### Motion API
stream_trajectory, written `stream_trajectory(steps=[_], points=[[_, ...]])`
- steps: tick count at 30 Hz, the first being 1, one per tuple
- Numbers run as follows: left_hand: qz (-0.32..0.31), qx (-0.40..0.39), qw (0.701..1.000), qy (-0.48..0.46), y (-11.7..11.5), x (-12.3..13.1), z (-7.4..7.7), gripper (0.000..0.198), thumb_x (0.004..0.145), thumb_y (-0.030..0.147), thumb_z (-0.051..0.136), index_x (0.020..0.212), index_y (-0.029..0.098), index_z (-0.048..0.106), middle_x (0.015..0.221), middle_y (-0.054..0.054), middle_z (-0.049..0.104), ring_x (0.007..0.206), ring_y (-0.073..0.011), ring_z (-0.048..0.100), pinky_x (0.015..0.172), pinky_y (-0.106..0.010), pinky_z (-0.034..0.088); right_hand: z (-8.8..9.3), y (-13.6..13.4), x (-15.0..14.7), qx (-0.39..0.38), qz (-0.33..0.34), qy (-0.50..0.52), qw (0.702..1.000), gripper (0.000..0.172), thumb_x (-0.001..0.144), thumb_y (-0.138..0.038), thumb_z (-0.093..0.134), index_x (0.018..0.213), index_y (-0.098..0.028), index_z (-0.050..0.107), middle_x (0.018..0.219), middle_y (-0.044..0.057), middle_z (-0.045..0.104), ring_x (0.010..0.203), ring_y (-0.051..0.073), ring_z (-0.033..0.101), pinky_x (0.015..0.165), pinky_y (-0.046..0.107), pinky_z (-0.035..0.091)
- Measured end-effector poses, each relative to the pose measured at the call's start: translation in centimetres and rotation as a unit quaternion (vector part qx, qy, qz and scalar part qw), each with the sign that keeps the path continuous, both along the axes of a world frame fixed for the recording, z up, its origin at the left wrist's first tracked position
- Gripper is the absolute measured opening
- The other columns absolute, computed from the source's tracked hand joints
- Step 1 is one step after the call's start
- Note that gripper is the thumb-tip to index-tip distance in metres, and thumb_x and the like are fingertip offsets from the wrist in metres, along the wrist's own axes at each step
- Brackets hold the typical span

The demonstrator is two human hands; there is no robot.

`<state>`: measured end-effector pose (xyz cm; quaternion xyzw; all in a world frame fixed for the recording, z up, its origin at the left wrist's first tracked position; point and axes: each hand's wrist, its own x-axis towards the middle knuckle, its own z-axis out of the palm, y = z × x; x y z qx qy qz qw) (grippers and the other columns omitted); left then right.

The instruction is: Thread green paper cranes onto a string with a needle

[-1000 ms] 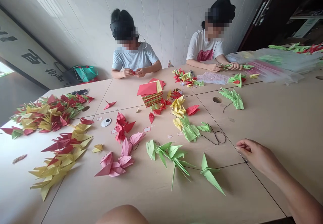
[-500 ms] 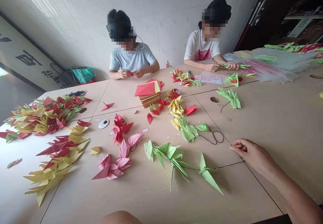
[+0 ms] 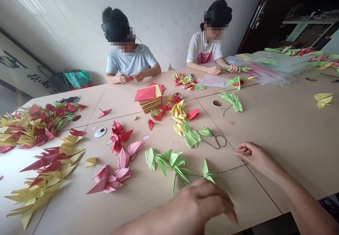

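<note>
My right hand point(image 3: 253, 159) is closed in a pinch on a thin needle point(image 3: 244, 162), whose looped end shows below the fingers. From it a dark thread point(image 3: 230, 169) runs left to a green folded paper crane point(image 3: 209, 174). Further along lies a cluster of green cranes point(image 3: 172, 160) on the same thread. My left hand point(image 3: 209, 201) hovers in front of that lone crane and hides its lower part. Its fingers are loosely curved with nothing visible in them, and the thumb is hidden.
Pink cranes point(image 3: 113, 178), red cranes point(image 3: 118, 137) and a yellow-and-red row point(image 3: 47, 178) lie leftward. A stack of coloured paper point(image 3: 148, 99) stands mid-table. Across the table, two people point(image 3: 129, 60) handle paper pieces. A round hole point(image 3: 217, 103) pierces the tabletop.
My left hand has come in from the bottom edge, up and right toward the single green crane. The right hand keeps its pinch on the needle. The view has shifted slightly right.
</note>
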<state>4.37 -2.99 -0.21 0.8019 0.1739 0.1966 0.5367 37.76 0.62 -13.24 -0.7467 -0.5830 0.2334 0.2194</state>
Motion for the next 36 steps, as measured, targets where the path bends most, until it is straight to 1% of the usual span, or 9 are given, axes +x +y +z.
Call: stream_trajectory(steps=[3, 5, 7, 10, 15, 20, 27, 33, 36], points=[[0.041, 0.199, 0.976, 0.074, 0.5, 1.2, -3.6, 0.038, 0.086, 0.045, 0.062, 0.111, 0.016, 0.063, 0.119, -0.014, 0.065, 0.118, -0.0282, 0.055, 0.097, -0.04, 0.048, -0.4, -0.2, 0.1, -0.003, 0.019, 0.011, 1.0, 0.031, 0.07, -0.051, 0.064, 0.082, -0.022, 0.063, 0.086, 0.009, 0.07, 0.081, 0.027, 0.067, 0.067, 0.033, 0.053], [0.061, 0.291, 0.949, 0.109, 0.4, 1.6, -5.7, 0.033, 0.087, 0.041, 0.061, 0.108, 0.015, 0.062, 0.122, -0.013, 0.063, 0.123, -0.0313, 0.051, 0.103, -0.046, 0.045, -0.4, -0.4, 0.3, -0.006, 0.027, 0.016, 0.999, 0.03, 0.069, -0.05, 0.065, 0.083, -0.023, 0.063, 0.088, 0.008, 0.069, 0.082, 0.027, 0.066, 0.068, 0.033, 0.053], [0.071, 0.338, 0.929, 0.135, 0.2, 1.7, -7.1, 0.031, 0.088, 0.041, 0.06, 0.106, 0.015, 0.062, 0.124, -0.012, 0.063, 0.126, -0.0316, 0.049, 0.107, -0.048, 0.041, -0.3, -0.6, 0.5, -0.009, 0.029, 0.018, 0.999, 0.029, 0.07, -0.049, 0.064, 0.082, -0.023, 0.064, 0.087, 0.008, 0.07, 0.081, 0.026, 0.066, 0.067, 0.033, 0.053], [0.077, 0.359, 0.916, 0.161, 0.3, 1.4, -8.1, 0.033, 0.089, 0.045, 0.059, 0.106, 0.016, 0.061, 0.127, -0.01, 0.062, 0.129, -0.0314, 0.048, 0.111, -0.049, 0.038, -0.1, -0.8, 0.7, -0.01, 0.025, 0.022, 0.999, 0.03, 0.071, -0.051, 0.063, 0.08, -0.023, 0.064, 0.082, 0.007, 0.069, 0.077, 0.025, 0.065, 0.066, 0.034, 0.054], [0.081, 0.358, 0.917, 0.158, 0.6, 0.9, -9.0, 0.035, 0.091, 0.044, 0.055, 0.113, 0.018, 0.059, 0.133, -0.009, 0.059, 0.132, -0.0311, 0.045, 0.113, -0.051, 0.036, 0.2, -0.9, 0.6, -0.012, 0.025, 0.033, 0.999, 0.028, 0.072, -0.05, 0.061, 0.079, -0.023, 0.065, 0.082, 0.007, 0.071, 0.076, 0.024, 0.066, 0.066, 0.033, 0.054], [0.084, 0.349, 0.922, 0.148, 0.6, 0.8, -9.4, 0.032, 0.09, 0.04, 0.057, 0.112, 0.018, 0.061, 0.133, -0.01, 0.059, 0.131, -0.0313, 0.046, 0.112, -0.052, 0.036, 0.3, -0.8, 0.5, -0.02, 0.027, 0.04, 0.999, 0.026, 0.072, -0.048, 0.06, 0.08, -0.023, 0.065, 0.082, 0.008, 0.073, 0.076, 0.024, 0.068, 0.066, 0.033, 0.055], [0.081, 0.35, 0.921, 0.149, 0.6, 0.6, -9.0, 0.031, 0.091, 0.04, 0.055, 0.111, 0.017, 0.061, 0.133, -0.01, 0.059, 0.132, -0.0309, 0.046, 0.112, -0.052, 0.036, 0.6, -1.0, 0.7, -0.039, 0.04, 0.045, 0.997, 0.027, 0.077, -0.048, 0.057, 0.084, -0.023, 0.066, 0.086, 0.007, 0.072, 0.08, 0.024, 0.069, 0.071, 0.033, 0.055], [0.068, 0.346, 0.921, 0.165, 0.8, 0.5, -8.5, 0.03, 0.09, 0.038, 0.056, 0.11, 0.016, 0.062, 0.132, -0.012, 0.06, 0.13, -0.0323, 0.048, 0.111, -0.055, 0.037, 1.4, -2.1, 1.1, -0.052, 0.069, 0.044, 0.995, 0.023, 0.075, -0.044, 0.063, 0.087, -0.025, 0.064, 0.099, 0.006, 0.072, 0.098, 0.027, 0.068, 0.076, 0.032, 0.054], [0.069, 0.348, 0.921, 0.162, 0.8, 0.5, -8.5, 0.029, 0.09, 0.037, 0.057, 0.108, 0.015, 0.062, 0.131, -0.013, 0.06, 0.13, -0.0328, 0.048, 0.11, -0.055, 0.038, 1.5, -2.5, 0.9, -0.041, 0.09, 0.028, 0.995, 0.019, 0.077, -0.043, 0.06, 0.079, -0.024, 0.061, 0.091, 0.005, 0.071, 0.091, 0.025, 0.069, 0.074, 0.031, 0.053]])
